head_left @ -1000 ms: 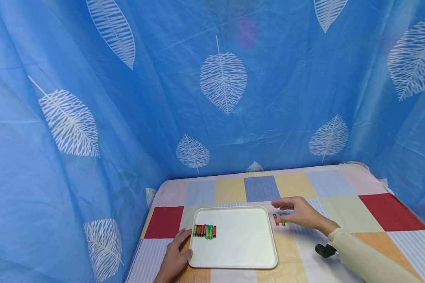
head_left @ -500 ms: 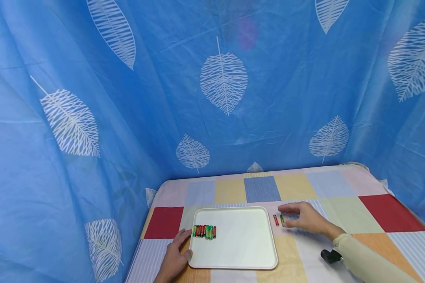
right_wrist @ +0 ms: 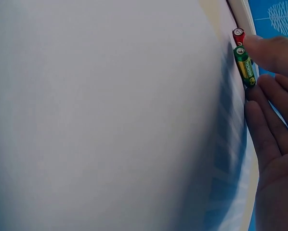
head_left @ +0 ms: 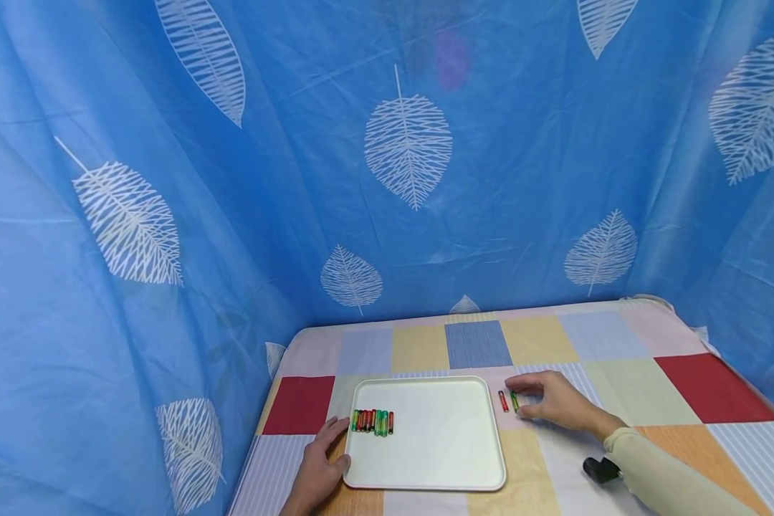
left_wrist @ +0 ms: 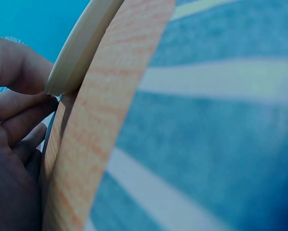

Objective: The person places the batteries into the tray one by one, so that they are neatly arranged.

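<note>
My left hand (head_left: pixel 320 464) rests at the left edge of a white tray (head_left: pixel 432 437), thumb and fingertips against its rim (left_wrist: pixel 79 53). Side by side at the tray's left lie several small red and green batteries (head_left: pixel 372 421). Right of the tray, my right hand (head_left: pixel 553 403) is spread around a green battery (head_left: pixel 514 401) on the cloth, with the thumb near one end and the fingers near the other. Whether it touches the battery is hard to tell. A red battery (head_left: pixel 504 401) lies just left of the green one (right_wrist: pixel 245 67).
A patchwork tablecloth (head_left: pixel 477 344) covers the table. Below my right forearm is a black object (head_left: pixel 600 470), partly hidden by the sleeve. Blue curtains (head_left: pixel 490 179) with white leaf prints hang behind and at the sides.
My right hand has drawn back to the right from above the two loose batteries, then settled lower around the green one. My left hand has stayed at the tray.
</note>
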A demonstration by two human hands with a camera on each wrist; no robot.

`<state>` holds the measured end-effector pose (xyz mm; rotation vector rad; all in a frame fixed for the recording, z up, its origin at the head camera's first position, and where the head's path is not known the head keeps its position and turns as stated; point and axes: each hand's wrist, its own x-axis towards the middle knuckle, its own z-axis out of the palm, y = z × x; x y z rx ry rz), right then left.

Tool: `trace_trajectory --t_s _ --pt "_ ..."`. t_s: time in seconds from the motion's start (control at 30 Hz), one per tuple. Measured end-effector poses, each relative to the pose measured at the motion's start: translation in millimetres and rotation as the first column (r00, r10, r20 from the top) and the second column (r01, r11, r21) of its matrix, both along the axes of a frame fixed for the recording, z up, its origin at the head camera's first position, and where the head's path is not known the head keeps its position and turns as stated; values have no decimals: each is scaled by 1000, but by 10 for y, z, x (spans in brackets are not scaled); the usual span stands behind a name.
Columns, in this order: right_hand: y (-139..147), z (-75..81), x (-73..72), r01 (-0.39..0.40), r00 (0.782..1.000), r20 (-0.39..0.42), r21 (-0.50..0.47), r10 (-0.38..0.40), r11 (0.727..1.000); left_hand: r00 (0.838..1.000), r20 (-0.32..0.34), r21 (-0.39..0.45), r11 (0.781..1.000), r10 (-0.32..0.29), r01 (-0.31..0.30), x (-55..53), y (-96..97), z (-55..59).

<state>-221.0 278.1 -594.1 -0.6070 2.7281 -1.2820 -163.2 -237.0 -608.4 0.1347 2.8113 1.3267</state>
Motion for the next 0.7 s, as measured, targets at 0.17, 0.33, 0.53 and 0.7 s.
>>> trace_trajectory --t_s 0.17,0.33,0.53,0.7 --pt "-37 17 14 13 1000 -27 60 -11 998 1000 15 3 1000 -5 5 -4 2 10" --pt "-69 23 29 26 998 -52 105 -21 994 1000 19 4 1000 2 -2 -6 11 19" --pt "-73 0 31 41 997 -73 103 -34 994 1000 23 7 1000 11 -11 -4 19 15" --pt "-83 -11 40 51 996 -80 96 -43 994 1000 21 12 1000 20 -20 -2 21 -1"
